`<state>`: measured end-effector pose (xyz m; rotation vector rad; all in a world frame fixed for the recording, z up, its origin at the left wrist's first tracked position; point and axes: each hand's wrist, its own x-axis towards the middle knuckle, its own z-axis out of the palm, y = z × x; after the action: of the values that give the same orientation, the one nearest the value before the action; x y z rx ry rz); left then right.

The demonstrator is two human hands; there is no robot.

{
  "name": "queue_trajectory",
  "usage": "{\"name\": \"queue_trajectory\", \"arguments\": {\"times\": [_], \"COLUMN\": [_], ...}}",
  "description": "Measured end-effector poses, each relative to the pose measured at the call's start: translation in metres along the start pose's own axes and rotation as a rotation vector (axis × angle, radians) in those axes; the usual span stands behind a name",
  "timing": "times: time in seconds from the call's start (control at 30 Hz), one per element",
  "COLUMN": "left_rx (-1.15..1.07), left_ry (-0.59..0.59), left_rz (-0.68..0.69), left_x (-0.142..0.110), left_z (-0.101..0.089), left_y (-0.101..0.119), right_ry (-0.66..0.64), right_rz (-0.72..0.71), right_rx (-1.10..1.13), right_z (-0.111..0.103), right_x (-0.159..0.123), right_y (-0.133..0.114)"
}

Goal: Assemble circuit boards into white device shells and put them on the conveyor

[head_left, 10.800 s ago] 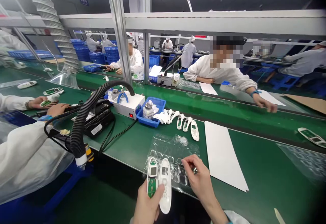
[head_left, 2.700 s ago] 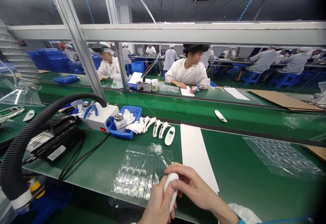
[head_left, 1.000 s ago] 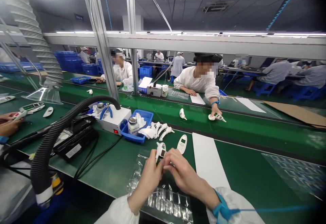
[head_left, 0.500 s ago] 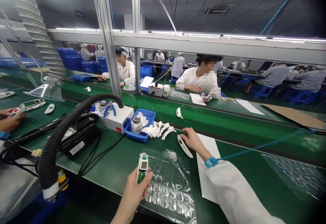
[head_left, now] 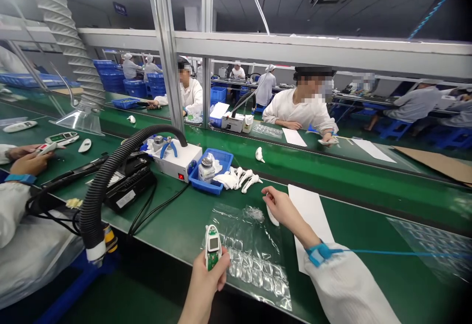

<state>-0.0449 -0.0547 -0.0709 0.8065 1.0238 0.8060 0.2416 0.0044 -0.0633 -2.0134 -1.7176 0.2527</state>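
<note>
My left hand holds a handheld electronic device upright at the belt's near edge. It looks like a bare thermometer board with a small screen and a green circuit board, and its white shell is partly on. My right hand sits farther along the belt, fingers curled over a white plastic casing, which is partly hidden beneath them. A clear plastic blister sheet lies between my hands. A blue wrist strap circles my right wrist.
A blue tray holds a bottle and white cloth, with several white curved parts beside it. A black hose arches over a black machine. A white paper strip lies right. A co-worker's hand holds a device at left.
My hands, together on the device a second ago, are now apart. The white casing lay flat under my right hand and now tilts beneath its fingers. My head view has shifted slightly.
</note>
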Motion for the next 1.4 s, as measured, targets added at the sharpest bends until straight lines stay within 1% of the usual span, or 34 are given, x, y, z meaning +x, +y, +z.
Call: {"name": "queue_trajectory", "arguments": {"times": [0.07,0.13,0.23,0.33,0.4,0.43,0.47,0.53,0.57,0.6,0.63,0.7,0.77,0.83,0.9,0.97,1.03,1.1,1.13,1.23,1.3,1.33,1.4], "left_rx": [-0.008,-0.008,-0.012,-0.033,-0.039,-0.039,-0.035,-0.024,-0.020,-0.014,-0.005,0.033,0.077,0.108,0.127,0.140,0.145,0.155,0.161,0.179,0.181,0.181,0.186], "left_ry": [0.000,0.012,-0.001,-0.005,0.005,0.007,0.004,-0.010,-0.019,-0.033,-0.048,-0.056,-0.014,0.078,0.160,0.203,0.214,0.224,0.228,0.227,0.229,0.233,0.242], "left_rz": [-0.001,0.006,0.009,-0.016,-0.021,-0.016,-0.011,-0.002,0.002,0.005,0.008,0.021,0.034,0.051,0.066,0.075,0.076,0.077,0.078,0.073,0.074,0.080,0.101], "left_x": [-0.001,-0.002,-0.003,-0.004,-0.006,-0.007,-0.008,-0.010,-0.011,-0.012,-0.013,-0.015,-0.016,-0.018,-0.019,-0.019,-0.020,-0.020,-0.020,-0.021,-0.022,-0.022,-0.023], "left_z": [0.001,0.000,-0.003,-0.004,-0.004,-0.003,-0.002,0.001,0.002,0.004,0.005,0.005,0.001,-0.006,-0.013,-0.018,-0.021,-0.021,-0.021,-0.021,-0.021,-0.020,-0.019], "left_y": [-0.006,-0.010,-0.011,-0.009,-0.008,-0.009,-0.009,-0.013,-0.017,-0.020,-0.023,-0.029,-0.030,-0.029,-0.026,-0.024,-0.025,-0.027,-0.029,-0.033,-0.034,-0.035,-0.036], "right_ry": [0.048,0.071,0.012,-0.027,-0.008,0.003,0.013,0.017,0.013,-0.010,-0.055,-0.123,-0.109,-0.042,-0.009,-0.018,-0.023,-0.004,0.015,0.116,0.184,0.195,0.151], "right_rz": [0.039,0.081,0.108,0.122,0.125,0.121,0.109,0.077,0.057,0.051,0.052,0.054,0.053,0.038,0.016,0.019,0.055,0.084,0.073,-0.041,-0.080,-0.065,-0.003], "right_rx": [-0.027,-0.045,-0.020,0.038,0.084,0.104,0.144,0.289,0.431,0.565,0.644,0.718,0.654,0.492,0.310,0.187,0.129,0.126,0.140,0.204,0.296,0.362,0.507], "right_z": [0.002,0.004,0.006,0.004,0.001,0.000,0.000,0.004,0.007,0.012,0.018,0.029,0.039,0.047,0.053,0.059,0.064,0.066,0.067,0.063,0.056,0.052,0.044], "right_x": [0.000,0.003,0.008,0.009,0.003,-0.003,-0.012,-0.036,-0.049,-0.063,-0.075,-0.093,-0.101,-0.101,-0.098,-0.097,-0.099,-0.103,-0.105,-0.112,-0.116,-0.117,-0.119], "right_y": [0.004,0.012,0.025,0.026,0.017,0.008,-0.004,-0.035,-0.053,-0.070,-0.085,-0.105,-0.109,-0.100,-0.089,-0.083,-0.083,-0.087,-0.090,-0.097,-0.101,-0.104,-0.111]}}
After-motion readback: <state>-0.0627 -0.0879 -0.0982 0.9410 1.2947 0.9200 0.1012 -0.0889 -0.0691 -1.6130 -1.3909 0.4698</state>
